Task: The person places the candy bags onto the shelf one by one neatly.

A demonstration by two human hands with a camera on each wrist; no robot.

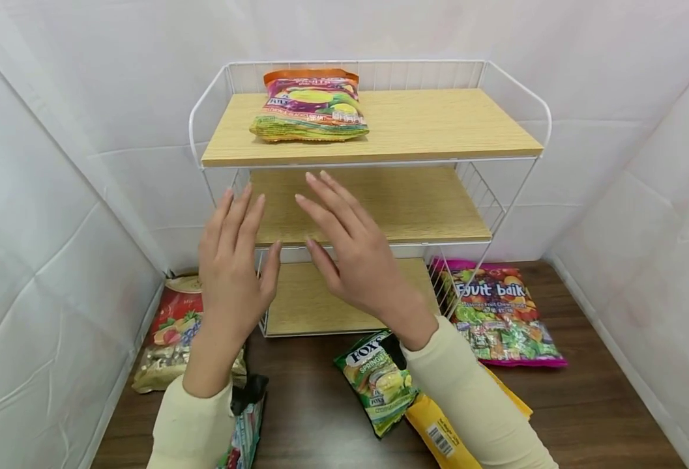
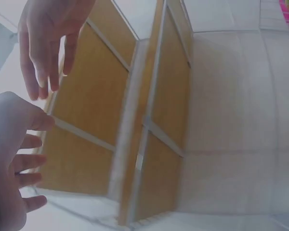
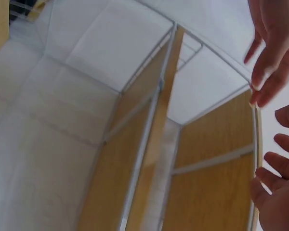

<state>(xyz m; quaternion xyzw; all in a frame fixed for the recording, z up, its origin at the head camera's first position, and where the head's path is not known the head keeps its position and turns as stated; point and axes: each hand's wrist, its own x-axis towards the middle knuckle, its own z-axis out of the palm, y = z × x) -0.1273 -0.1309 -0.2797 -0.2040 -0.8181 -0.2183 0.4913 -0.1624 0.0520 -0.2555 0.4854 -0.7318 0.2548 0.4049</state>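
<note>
Both hands hover in front of a white wire rack with wooden shelves, holding nothing. The left hand (image 1: pixel 233 280) has its fingers extended upward and the thumb spread apart. Angled toward it, the right hand (image 1: pixel 358 260) also has straight fingers. A gap separates the two hands, before the middle shelf (image 1: pixel 379 202). Above them, on the left half of the top shelf (image 1: pixel 438 124), lies an orange, purple and yellow candy bag (image 1: pixel 311 107). In the left wrist view the left hand (image 2: pixel 9 163) is at the left edge; the right wrist view shows the right hand (image 3: pixel 282 178) at the right edge.
On the dark wooden table (image 1: pixel 315 397) lie a red and gold bag (image 1: pixel 174 332) at left, a teal bag (image 1: pixel 247 433) by the left sleeve, a green Fox's bag (image 1: pixel 376 381), a yellow packet (image 1: pixel 438 436) under the right sleeve, and a pink-edged fruit chew bag (image 1: pixel 502 312).
</note>
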